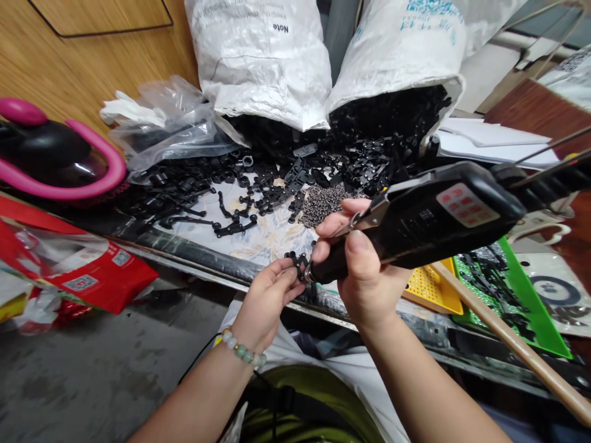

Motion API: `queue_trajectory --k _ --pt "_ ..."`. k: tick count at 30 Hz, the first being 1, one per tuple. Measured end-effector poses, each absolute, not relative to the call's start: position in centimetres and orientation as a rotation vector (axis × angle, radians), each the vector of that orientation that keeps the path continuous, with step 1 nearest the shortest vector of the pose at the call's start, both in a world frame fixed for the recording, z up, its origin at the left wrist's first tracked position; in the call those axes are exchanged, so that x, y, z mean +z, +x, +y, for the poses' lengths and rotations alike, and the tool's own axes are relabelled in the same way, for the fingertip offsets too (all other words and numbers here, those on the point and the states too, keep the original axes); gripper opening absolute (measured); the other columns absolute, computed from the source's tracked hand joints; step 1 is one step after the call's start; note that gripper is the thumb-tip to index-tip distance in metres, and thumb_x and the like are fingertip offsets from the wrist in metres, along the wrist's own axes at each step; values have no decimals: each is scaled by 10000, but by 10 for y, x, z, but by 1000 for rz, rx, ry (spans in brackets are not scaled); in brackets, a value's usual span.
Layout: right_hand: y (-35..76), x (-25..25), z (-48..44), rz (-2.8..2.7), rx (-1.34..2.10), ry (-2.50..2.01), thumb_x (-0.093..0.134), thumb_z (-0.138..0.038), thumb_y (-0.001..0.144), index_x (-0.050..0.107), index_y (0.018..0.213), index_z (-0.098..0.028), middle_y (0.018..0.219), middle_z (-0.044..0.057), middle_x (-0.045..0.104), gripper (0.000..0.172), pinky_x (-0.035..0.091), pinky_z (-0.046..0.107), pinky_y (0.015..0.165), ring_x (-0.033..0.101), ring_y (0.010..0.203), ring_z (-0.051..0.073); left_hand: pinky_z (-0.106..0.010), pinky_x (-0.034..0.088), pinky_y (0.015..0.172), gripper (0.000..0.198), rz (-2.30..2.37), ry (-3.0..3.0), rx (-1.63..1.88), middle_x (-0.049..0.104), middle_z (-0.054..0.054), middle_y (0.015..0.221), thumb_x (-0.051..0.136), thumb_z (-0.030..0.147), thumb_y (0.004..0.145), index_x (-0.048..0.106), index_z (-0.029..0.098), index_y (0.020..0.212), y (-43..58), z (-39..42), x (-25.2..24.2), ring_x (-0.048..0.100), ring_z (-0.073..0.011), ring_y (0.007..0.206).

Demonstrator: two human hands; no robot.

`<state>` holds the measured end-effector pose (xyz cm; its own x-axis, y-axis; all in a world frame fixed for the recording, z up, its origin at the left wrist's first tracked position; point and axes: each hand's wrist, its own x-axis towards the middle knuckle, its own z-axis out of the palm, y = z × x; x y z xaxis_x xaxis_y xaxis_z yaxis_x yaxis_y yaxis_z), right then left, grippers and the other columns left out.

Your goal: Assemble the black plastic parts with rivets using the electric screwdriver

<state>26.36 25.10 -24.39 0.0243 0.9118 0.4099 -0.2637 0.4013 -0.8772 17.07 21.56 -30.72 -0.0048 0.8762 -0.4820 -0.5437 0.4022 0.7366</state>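
My right hand is wrapped round a black electric screwdriver, its thumb on top and its tip pointing down to the left. At the table's front edge my left hand pinches a small black plastic part. The screwdriver's tip meets that part, or lies right beside it; the fingers partly hide the spot. Just beyond the hands lies a heap of small screws. Black plastic parts, some of them joined arms, are spread over the table behind my left hand.
Two white sacks of black parts spill onto the table's back. A green tray with black pieces and a yellow basket stand at right, crossed by a wooden stick. A pink-and-black object and a red bag are at left.
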Motion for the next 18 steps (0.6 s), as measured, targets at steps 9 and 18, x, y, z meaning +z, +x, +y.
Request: queue_trajectory --k 9,18 --pt "266 -243 253 -1161 1068 -642 565 -314 752 535 923 -216 725 -11 573 199 462 247 458 534 472 85 -294 432 798 193 1129 341 1154 572 -61 888 525 167 752 523 115 937 171 215 -306 538 -110 749" --pt "267 -246 253 -1140 1065 -640 558 -300 764 542 926 -224 738 -12 570 180 455 254 464 538 479 89 -289 439 797 165 1143 310 1167 575 -43 847 535 153 746 520 126 907 172 214 -306 545 -105 734"
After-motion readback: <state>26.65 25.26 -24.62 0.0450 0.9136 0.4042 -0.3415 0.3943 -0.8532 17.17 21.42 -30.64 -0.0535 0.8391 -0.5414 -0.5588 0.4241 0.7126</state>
